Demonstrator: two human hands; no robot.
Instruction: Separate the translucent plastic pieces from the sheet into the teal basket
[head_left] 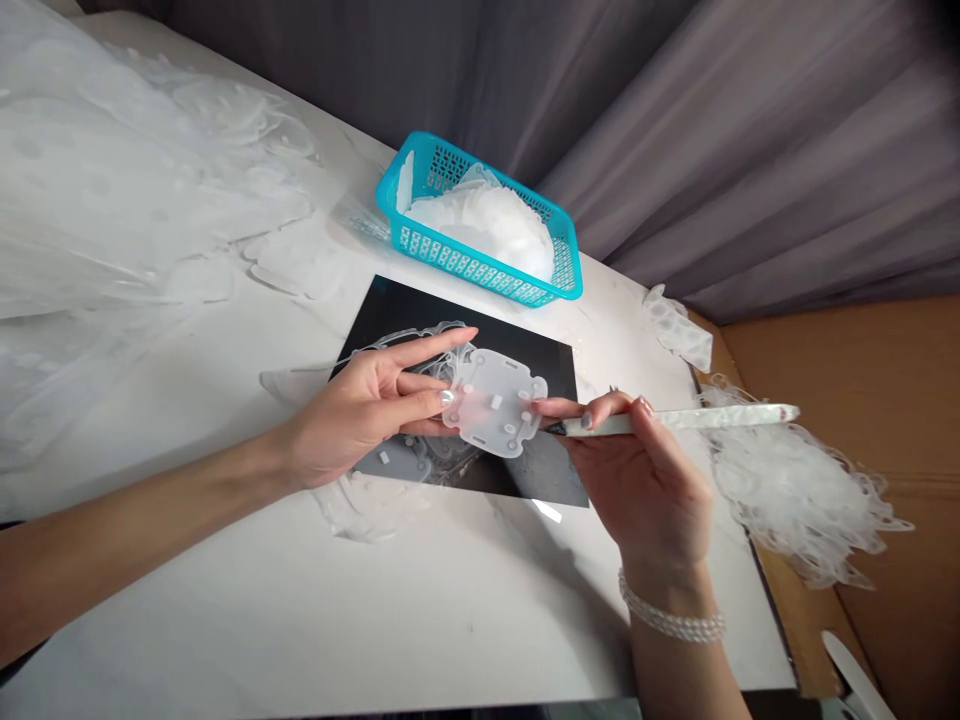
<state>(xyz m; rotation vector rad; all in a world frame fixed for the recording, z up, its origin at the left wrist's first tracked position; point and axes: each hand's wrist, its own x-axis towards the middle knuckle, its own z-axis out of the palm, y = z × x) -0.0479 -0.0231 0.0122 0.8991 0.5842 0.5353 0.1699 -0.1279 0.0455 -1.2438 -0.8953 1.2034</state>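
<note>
My left hand [375, 405] holds a translucent white silicone piece [499, 405] by its left edge, fingers pinched on it, index finger stretched out above. The piece hovers over a black mat [420, 305] on the white table. My right hand [637, 470] grips a long thin white-wrapped knife [697, 418], its dark tip touching the right edge of the silicone piece. A pearl bracelet is on my right wrist. More translucent trimmings lie on the mat under the piece.
A turquoise basket [480, 265] filled with white silicone pieces stands behind the mat. A large heap of translucent sheets [112, 190] covers the table's left. A pile of curly white offcuts [802, 490] lies at the right edge, on cardboard [885, 400]. Grey curtain behind.
</note>
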